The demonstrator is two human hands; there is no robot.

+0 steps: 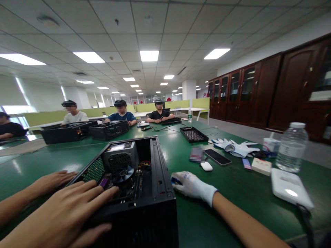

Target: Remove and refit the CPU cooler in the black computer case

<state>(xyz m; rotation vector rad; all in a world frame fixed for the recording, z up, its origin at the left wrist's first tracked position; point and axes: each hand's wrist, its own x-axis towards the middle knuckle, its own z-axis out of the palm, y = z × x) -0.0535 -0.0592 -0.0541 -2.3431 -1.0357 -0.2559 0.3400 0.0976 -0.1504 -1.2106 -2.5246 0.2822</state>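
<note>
A black computer case [165, 179] lies on its side in front of me, its interior facing up. My bare left hand [62, 210] reaches over its left near edge, fingers stretched and spread above the inside. Inside are a power supply [121, 156], a cooling fan [123, 174] and coloured wires [144, 165]. My right hand [190, 186], in a white glove, rests on the table close to the case's right side. Its fingers are curled; a blue patch shows at the fingertips, and whether it holds anything is hidden. Another bare hand [55, 179], apparently another person's, lies left of the case.
On the green table [248, 196] to the right are white gloves [236, 148], a phone [218, 156], a white earbud case [206, 166], a water bottle [292, 148] and a white device [292, 187]. A black panel [193, 134] lies farther back. Several people sit beyond with other cases [110, 130].
</note>
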